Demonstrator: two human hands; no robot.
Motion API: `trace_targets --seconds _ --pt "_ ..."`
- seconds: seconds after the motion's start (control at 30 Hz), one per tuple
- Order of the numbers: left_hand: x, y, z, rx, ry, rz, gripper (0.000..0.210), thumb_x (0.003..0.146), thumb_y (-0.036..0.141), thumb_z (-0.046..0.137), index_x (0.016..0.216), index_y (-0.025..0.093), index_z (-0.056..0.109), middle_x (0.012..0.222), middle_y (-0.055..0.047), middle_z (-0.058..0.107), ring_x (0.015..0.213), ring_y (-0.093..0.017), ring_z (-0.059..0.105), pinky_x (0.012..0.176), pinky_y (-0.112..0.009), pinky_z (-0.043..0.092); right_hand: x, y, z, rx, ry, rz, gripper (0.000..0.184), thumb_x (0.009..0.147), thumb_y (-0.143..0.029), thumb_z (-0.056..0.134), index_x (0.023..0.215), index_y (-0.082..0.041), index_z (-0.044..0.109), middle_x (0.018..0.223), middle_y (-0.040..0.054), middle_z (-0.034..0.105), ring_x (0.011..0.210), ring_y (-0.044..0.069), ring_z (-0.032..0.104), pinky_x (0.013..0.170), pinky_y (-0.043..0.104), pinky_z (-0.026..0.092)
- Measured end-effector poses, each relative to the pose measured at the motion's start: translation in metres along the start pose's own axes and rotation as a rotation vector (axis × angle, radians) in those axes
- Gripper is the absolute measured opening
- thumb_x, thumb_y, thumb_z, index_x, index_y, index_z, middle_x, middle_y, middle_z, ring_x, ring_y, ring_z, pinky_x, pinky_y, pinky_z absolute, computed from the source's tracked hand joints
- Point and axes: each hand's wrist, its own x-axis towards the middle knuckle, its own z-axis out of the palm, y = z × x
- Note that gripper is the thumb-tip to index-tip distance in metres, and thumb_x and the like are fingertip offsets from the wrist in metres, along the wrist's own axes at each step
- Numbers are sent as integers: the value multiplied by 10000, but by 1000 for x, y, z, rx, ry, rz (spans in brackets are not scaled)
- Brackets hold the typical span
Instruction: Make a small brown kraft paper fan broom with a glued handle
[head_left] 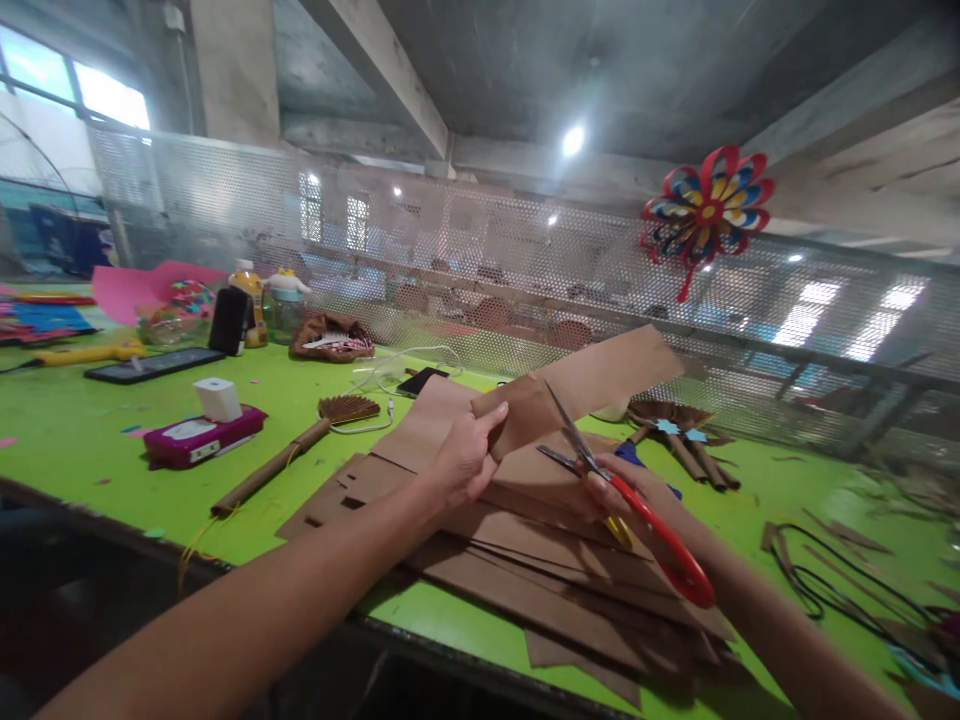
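Note:
Pinched in my left hand (471, 452) is a brown paper strip (615, 368) that extends up and to the right, with a shorter folded layer at the held end. My right hand (637, 490) grips red-handled scissors (660, 540). Their blades are spread, the upper one lying over the strip and the lower one beneath it. Below both hands lies a stack of brown paper sheets (480, 545), some with small slots cut in them. A yellow loop and a blue object (630, 455) show partly behind my right hand.
On the green table (420, 610), a pleated paper fan (300, 445) and a purple power strip (202, 435) lie left. Paper fans with blue stars (682, 435) and black cable loops (817, 570) lie right. A perforated metal screen (465, 270) stands behind.

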Motion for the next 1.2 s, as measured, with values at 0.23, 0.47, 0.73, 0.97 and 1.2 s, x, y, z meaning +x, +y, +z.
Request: trace_targets --seconds 0.23,0.47,0.73,0.97,1.2 --pt "-3 2 3 -28 1 19 231 776 107 604 1004 95 640 932 -119 712 946 -237 651 897 -384 504 -3 -13 4 8 77 52 387 845 -492 460 1033 -193 618 720 25 632 648 175 577 603 276 467" --pt "-3 1 4 -26 8 17 203 773 106 601 968 83 653 914 -123 716 960 -254 645 900 -401 499 -3 -20 7 -2 90 52 380 829 -506 473 958 -185 630 743 41 640 666 186 580 621 285 474" --pt "-4 -1 5 -26 9 38 200 762 105 613 953 66 654 919 -132 714 964 -253 644 915 -405 488 0 -9 13 -91 89 47 340 851 -486 442 909 -185 590 717 17 582 655 172 526 604 270 435" --pt "-4 -2 5 -39 47 37 190 745 107 635 928 60 653 914 -147 713 940 -262 653 902 -405 498 -2 -7 15 -38 103 80 397 838 -509 457 991 -174 605 710 28 625 641 180 562 579 272 449" --pt "-1 -4 1 -57 20 40 199 733 113 647 925 62 653 931 -159 708 961 -270 646 911 -408 490 -4 -12 17 53 132 83 405 822 -513 468 1003 -192 636 715 36 644 634 186 584 555 275 476"
